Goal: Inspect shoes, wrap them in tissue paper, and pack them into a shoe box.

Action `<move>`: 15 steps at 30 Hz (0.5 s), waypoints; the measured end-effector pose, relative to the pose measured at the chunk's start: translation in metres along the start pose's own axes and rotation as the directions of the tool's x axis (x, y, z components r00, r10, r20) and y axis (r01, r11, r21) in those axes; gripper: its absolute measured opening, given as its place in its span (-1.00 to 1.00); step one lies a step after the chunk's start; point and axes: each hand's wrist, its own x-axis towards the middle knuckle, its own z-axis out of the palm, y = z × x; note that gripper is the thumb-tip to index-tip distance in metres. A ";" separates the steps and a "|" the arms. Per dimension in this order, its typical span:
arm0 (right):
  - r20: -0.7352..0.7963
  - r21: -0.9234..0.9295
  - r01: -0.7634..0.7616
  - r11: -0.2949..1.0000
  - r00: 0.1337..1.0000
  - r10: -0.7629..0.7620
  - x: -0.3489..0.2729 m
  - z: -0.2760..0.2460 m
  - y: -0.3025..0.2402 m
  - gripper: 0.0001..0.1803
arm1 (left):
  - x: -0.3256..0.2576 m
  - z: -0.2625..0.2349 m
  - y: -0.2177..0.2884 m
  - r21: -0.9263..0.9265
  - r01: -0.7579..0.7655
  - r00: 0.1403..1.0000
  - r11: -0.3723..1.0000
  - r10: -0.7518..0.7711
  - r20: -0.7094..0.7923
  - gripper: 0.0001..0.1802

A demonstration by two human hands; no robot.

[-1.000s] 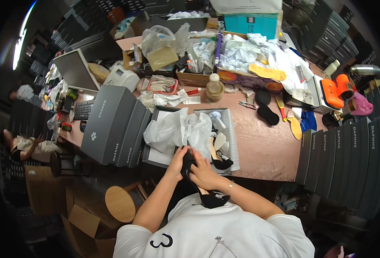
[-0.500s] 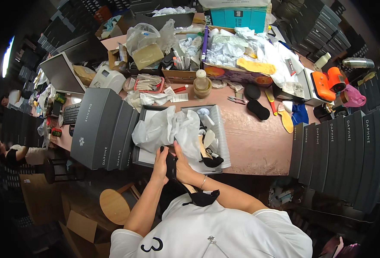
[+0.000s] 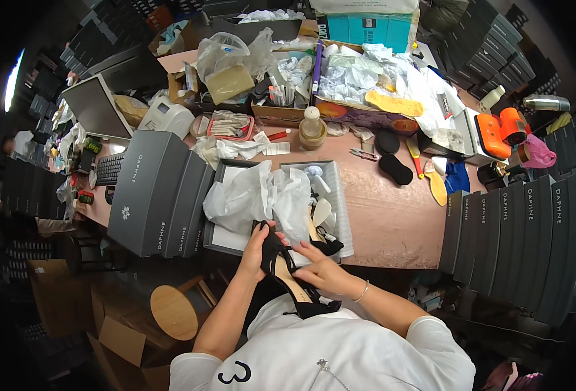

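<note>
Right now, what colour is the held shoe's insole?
The insole is pale beige, seen best in the head view.

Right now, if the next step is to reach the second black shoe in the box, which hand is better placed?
Probably the right hand: it is open and lies nearer to the boxed shoe, while the left hand grips the heel end of the held shoe.

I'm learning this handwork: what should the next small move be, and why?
Perhaps close the right hand around the side of the black high-heeled shoe to steady it: the left hand grips its far end, while the right hand's fingers are loosely spread beside it.
</note>
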 end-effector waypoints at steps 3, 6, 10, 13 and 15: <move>-0.544 0.052 -0.158 0.986 0.823 0.161 0.025 -0.044 0.005 -0.71 | -0.006 0.008 -0.016 -0.061 0.025 1.000 0.998 -0.026 -0.011 -0.54; -0.470 -0.496 -0.383 0.779 0.873 0.129 0.049 -0.071 0.058 -0.60 | -0.019 0.012 -0.029 -0.181 0.224 0.974 0.958 -0.214 0.071 -0.38; -0.369 -0.715 -0.465 0.522 0.885 0.284 0.080 -0.062 0.077 -0.40 | -0.033 0.028 -0.045 -0.395 0.253 0.963 0.883 -0.270 0.014 -0.29; -0.317 -0.719 -0.467 0.515 0.880 0.355 0.084 -0.055 0.085 -0.25 | -0.014 0.017 -0.039 -0.419 0.203 0.979 0.885 -0.196 0.060 -0.18; -0.294 -0.733 -0.459 0.503 0.879 0.375 0.081 -0.053 0.093 -0.11 | -0.009 0.005 -0.031 -0.573 0.297 0.955 0.764 -0.223 0.197 -0.18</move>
